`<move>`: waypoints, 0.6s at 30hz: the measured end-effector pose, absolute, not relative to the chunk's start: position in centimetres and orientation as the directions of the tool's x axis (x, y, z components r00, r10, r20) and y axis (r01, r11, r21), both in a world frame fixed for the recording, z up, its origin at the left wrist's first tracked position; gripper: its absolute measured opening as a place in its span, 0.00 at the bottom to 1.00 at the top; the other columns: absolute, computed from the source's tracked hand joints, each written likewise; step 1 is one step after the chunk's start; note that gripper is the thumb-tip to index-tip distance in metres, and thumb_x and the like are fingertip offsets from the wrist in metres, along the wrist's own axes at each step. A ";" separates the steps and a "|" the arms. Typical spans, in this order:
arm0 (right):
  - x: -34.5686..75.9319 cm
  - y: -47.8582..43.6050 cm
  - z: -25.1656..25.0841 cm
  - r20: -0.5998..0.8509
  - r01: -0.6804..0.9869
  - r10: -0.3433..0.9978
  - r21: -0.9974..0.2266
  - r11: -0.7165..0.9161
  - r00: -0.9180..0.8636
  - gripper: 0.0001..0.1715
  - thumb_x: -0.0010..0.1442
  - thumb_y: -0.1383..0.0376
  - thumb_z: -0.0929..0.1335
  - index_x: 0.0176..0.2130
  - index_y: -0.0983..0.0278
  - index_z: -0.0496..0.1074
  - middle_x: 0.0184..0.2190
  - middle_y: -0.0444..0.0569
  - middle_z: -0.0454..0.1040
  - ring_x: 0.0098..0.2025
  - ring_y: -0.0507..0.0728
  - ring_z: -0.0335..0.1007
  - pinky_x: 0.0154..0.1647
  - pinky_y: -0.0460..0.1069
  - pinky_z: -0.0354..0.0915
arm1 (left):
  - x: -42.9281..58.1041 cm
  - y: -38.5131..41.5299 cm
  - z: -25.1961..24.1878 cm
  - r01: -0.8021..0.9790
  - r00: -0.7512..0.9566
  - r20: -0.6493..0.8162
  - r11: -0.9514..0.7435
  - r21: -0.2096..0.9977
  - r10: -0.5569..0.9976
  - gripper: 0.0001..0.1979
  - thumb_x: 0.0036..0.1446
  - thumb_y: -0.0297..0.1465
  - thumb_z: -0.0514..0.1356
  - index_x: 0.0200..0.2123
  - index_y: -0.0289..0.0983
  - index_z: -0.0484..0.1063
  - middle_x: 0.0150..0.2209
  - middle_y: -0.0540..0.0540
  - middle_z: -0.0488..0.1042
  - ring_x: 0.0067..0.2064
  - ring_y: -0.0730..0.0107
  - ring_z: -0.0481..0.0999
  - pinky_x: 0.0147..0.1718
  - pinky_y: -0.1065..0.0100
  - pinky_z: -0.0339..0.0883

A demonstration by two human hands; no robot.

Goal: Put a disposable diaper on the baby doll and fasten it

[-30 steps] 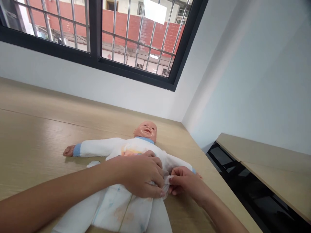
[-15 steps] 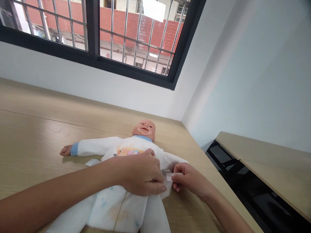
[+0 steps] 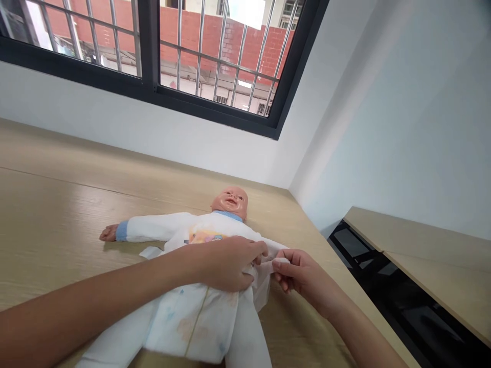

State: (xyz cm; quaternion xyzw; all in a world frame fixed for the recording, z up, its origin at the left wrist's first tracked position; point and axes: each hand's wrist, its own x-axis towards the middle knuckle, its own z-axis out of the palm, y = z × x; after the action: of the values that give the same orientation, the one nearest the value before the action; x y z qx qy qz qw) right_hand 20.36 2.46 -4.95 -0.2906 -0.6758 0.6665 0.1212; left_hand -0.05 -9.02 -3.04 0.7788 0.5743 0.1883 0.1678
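A baby doll [image 3: 229,200] lies on its back on a light wood table [image 3: 72,204], its head far from me and its arms spread. It wears a white long-sleeved top [image 3: 153,227] with blue cuffs and a printed chest. A white disposable diaper [image 3: 195,322] with faint coloured print covers its lower body. My left hand [image 3: 226,263] grips the diaper's waist area, fingers curled at the doll's side. My right hand [image 3: 301,273] pinches the diaper's white side tab [image 3: 280,263]. A second tab [image 3: 150,252] lies flat on the table.
The table's right edge [image 3: 345,286] drops to a lower wooden ledge [image 3: 429,260] above a dark gap. White walls meet at the far right corner. A barred window [image 3: 153,51] is set in the wall behind the table.
My left hand has shifted up the diaper towards the doll's chest. My right hand has drawn the side tab slightly upward and inward. The view has tilted a little.
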 end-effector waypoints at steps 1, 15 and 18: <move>20.3 2.3 -4.9 -0.225 0.221 0.554 -0.972 -0.075 -0.801 0.20 0.56 0.56 0.73 0.29 0.67 0.65 0.25 0.44 0.70 0.23 0.47 0.63 0.23 0.42 0.57 | 0.1 -9.0 -3.0 0.831 0.256 0.089 -0.266 0.489 0.963 0.20 0.52 0.29 0.57 0.51 0.44 0.66 0.43 0.50 0.73 0.41 0.63 0.72 0.37 0.67 0.64; 17.5 1.7 -3.9 -0.199 0.142 0.494 -0.978 -0.151 -0.847 0.13 0.56 0.61 0.72 0.29 0.69 0.71 0.25 0.47 0.72 0.21 0.46 0.63 0.20 0.40 0.57 | 1.0 -8.3 -3.7 0.899 0.207 0.147 -0.247 0.363 0.967 0.21 0.40 0.30 0.64 0.39 0.39 0.60 0.42 0.46 0.69 0.44 0.58 0.68 0.50 0.54 0.59; 15.8 1.1 -3.7 -0.208 0.181 0.462 -0.978 -0.103 -0.862 0.10 0.53 0.64 0.71 0.32 0.70 0.74 0.27 0.49 0.73 0.23 0.47 0.65 0.22 0.40 0.59 | 1.1 -8.3 -3.4 0.877 0.161 0.112 -0.195 0.439 0.981 0.24 0.38 0.30 0.64 0.40 0.39 0.59 0.43 0.46 0.69 0.44 0.58 0.69 0.47 0.57 0.62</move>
State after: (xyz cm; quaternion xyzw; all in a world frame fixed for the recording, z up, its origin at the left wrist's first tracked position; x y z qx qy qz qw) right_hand 15.75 1.13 -3.67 -0.2424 -0.6622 0.7019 0.1000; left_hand 1.14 -8.29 -3.42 0.7496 0.6195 0.1883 0.1374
